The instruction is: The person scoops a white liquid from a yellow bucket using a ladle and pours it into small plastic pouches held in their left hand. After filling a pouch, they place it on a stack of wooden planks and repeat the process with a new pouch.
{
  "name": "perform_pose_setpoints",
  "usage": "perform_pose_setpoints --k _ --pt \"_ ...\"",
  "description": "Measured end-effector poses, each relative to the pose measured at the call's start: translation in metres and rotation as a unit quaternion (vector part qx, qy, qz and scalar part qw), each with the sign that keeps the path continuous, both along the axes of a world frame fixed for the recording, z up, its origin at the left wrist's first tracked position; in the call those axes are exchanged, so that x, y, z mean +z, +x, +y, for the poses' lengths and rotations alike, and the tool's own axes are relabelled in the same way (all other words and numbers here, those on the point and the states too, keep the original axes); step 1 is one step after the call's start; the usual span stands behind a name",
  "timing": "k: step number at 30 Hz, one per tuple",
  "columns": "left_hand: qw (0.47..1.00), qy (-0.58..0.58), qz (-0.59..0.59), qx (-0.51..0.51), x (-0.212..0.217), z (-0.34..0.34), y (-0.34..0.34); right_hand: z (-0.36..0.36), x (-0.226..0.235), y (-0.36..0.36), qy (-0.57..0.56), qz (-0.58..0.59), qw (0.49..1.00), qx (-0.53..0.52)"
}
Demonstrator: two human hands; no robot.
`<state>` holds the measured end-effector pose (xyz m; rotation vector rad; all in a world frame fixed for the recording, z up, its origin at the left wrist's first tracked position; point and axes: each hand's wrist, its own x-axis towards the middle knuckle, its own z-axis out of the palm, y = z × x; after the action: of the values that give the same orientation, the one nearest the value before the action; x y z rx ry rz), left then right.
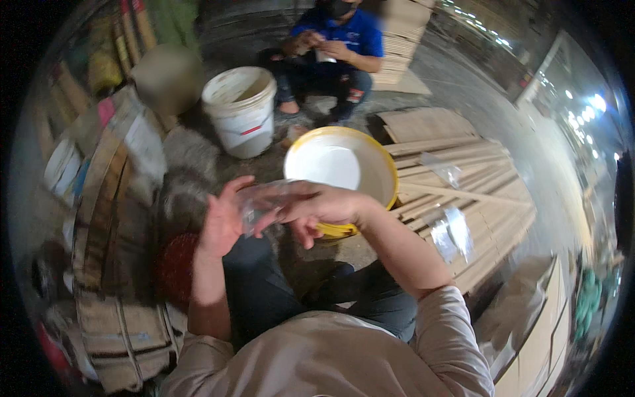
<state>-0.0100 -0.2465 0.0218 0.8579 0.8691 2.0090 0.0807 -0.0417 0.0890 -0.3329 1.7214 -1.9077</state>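
Head view: your left hand (pixel 219 223) spreads open beside the clear, thin plastic bag (pixel 254 204) between your hands; your right hand's (pixel 327 206) grip is unclear. A loose pinch could drop it near the yellow-rimmed, round white bucket (pixel 378 157).

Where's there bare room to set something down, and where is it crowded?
Bare grey floor shows between the cardboard stack beside the co-worker and the flat cardboard pile. That pile's right end, past the clear plastic bags, is also free. Crowded: ahead of the left hand and right hand, by the white bucket and yellow-rimmed bucket.
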Motion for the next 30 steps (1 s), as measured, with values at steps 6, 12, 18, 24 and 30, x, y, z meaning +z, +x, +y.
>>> perform_pose_setpoints --k 6,12,18,24,30 --pt "0.984 -0.144 -0.016 0.107 -0.016 -0.008 0.011 -0.014 -0.009 -0.017 0.11 -0.023 0.993 -0.021" --pt "0.982 -0.14 -0.077 0.096 -0.029 -0.006 -0.005 -0.006 -0.026 -0.019 0.185 0.162 0.962 -0.121" --pt "0.976 -0.13 -0.138 0.107 -0.043 -0.003 -0.005 -0.022 -0.01 -0.013 0.38 0.214 0.9 0.002" --pt "0.98 -0.148 -0.107 0.079 -0.05 0.003 -0.002 -0.022 -0.027 -0.009 0.374 0.359 0.854 0.047" --pt "0.977 -0.069 -0.188 0.067 -0.044 0.019 0.005 -0.017 -0.024 -0.003 0.514 0.371 0.773 -0.003"
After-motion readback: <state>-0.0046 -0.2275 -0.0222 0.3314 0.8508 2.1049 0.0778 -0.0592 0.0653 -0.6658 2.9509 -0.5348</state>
